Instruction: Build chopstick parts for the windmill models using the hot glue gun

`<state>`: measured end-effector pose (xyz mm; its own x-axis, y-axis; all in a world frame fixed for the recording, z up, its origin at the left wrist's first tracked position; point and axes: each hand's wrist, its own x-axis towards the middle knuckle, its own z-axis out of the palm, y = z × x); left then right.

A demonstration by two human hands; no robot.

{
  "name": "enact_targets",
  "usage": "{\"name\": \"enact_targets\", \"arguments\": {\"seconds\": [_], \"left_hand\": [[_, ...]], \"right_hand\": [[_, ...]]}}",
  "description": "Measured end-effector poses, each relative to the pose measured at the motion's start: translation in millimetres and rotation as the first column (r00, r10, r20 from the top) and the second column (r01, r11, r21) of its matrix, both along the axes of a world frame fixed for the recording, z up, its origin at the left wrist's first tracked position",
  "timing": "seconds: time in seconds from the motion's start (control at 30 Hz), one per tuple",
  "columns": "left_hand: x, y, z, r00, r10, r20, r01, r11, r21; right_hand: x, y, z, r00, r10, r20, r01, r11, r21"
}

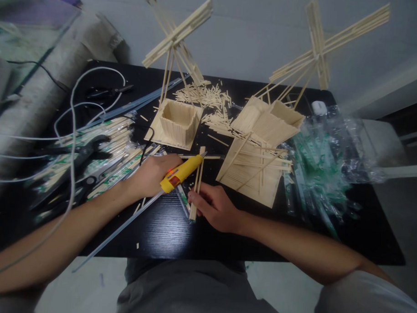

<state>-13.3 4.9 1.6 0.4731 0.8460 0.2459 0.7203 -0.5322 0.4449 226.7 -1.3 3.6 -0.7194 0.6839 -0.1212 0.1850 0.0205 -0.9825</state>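
My left hand (152,175) is wrapped round a yellow glue gun (180,173), its nozzle pointing right toward a small bundle of wooden sticks (197,183) lying on the black table (165,232). A translucent glue stick trails from the gun's back toward the table's front edge. My right hand (216,207) presses its fingertips down on the lower end of that stick bundle, pinching it in place.
Two stick windmill models stand behind: one (177,121) with an open box base, one (264,126) on a flat stick platform. Loose stick offcuts (210,97) lie between them. Packs of chopsticks, pliers (89,147) and white cables lie left; plastic wrappers (317,165) right.
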Motion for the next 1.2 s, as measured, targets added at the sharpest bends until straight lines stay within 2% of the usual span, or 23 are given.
{"name": "enact_targets", "arguments": {"seconds": [0.53,1.2], "left_hand": [[2.4,0.5,3.1,1.000,0.019,-0.017,-0.020,0.998,-0.061],[3.9,0.9,2.9,0.997,-0.008,-0.074,0.004,0.999,-0.054]], "right_hand": [[-0.7,-0.5,1.2,1.000,-0.003,-0.010,0.003,1.000,-0.007],[0.0,0.0,1.8,1.000,-0.006,0.003,0.006,1.000,-0.001]]}}
